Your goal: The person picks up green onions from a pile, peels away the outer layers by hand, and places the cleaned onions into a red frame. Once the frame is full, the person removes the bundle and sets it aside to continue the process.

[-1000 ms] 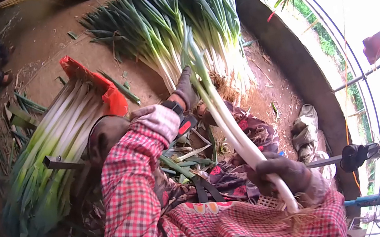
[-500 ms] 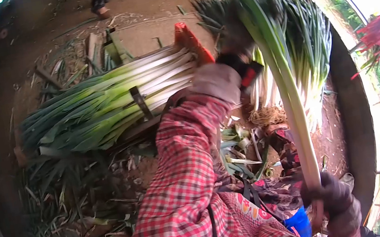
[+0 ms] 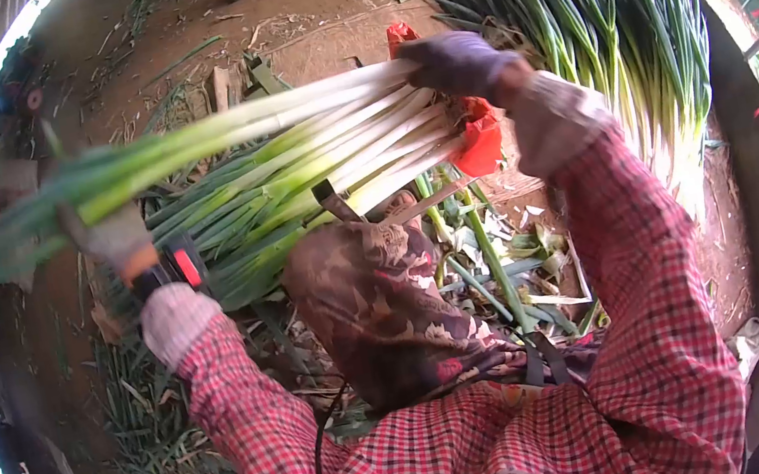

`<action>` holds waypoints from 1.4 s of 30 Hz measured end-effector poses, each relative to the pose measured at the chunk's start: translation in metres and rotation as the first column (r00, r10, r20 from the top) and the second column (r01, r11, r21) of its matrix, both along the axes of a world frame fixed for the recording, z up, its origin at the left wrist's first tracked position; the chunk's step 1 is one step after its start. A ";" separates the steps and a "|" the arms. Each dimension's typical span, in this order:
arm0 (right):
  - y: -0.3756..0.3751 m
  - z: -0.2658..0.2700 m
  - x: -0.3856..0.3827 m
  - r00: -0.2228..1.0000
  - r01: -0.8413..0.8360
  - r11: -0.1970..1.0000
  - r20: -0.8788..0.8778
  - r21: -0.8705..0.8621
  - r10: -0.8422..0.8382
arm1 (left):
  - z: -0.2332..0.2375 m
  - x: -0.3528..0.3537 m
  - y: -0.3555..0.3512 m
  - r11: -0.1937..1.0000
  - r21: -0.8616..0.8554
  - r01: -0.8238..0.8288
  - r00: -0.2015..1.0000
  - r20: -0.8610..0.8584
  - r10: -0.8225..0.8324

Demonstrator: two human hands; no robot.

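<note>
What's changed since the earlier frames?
Held leeks swung leftward from the right side, now above the leek bundle. Right hand still grips the root ends; left hand is at the blurred leaves. Nothing visibly let go. Bundle and larger leek pile stayed put.

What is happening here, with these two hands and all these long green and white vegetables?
The person's right hand grips the white ends of some long stalks, which look like leeks. The left hand is at their green leaves, too blurred to tell its grip. They are stretched sideways over a lying bundle, with red material by its white ends. A bigger pile is to the right.
</note>
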State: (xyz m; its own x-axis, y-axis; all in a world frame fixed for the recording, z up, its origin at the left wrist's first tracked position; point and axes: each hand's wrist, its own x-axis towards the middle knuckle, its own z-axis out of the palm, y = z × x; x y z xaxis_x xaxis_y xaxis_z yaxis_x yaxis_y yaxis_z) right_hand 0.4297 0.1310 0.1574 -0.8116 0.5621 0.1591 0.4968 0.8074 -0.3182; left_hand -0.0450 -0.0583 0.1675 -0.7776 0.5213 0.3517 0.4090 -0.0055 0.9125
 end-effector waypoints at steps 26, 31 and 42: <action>0.059 -0.121 -0.058 0.960 0.127 0.989 0.240 0.073 -0.141 | -0.104 0.068 0.006 0.282 -0.946 -0.158 0.498 -0.323 -0.805; 0.063 -0.110 -0.062 0.989 0.148 0.988 0.021 0.043 -0.149 | -0.096 0.073 0.002 0.385 -0.892 -0.236 0.435 -0.452 -0.779; 0.085 -0.170 -0.074 0.788 0.300 0.954 0.564 -0.002 -0.246 | -0.167 0.061 0.007 0.494 -0.862 -0.116 0.386 -0.498 -0.777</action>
State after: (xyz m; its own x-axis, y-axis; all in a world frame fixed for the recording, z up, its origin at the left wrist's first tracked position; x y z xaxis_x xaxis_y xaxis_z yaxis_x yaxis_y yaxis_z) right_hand 0.3559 0.2156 -0.0129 -0.5567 0.7635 -0.3275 0.8048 0.5934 0.0153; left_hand 0.0163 -0.0514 0.0009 -0.0385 0.9989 -0.0267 0.9936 0.0354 -0.1071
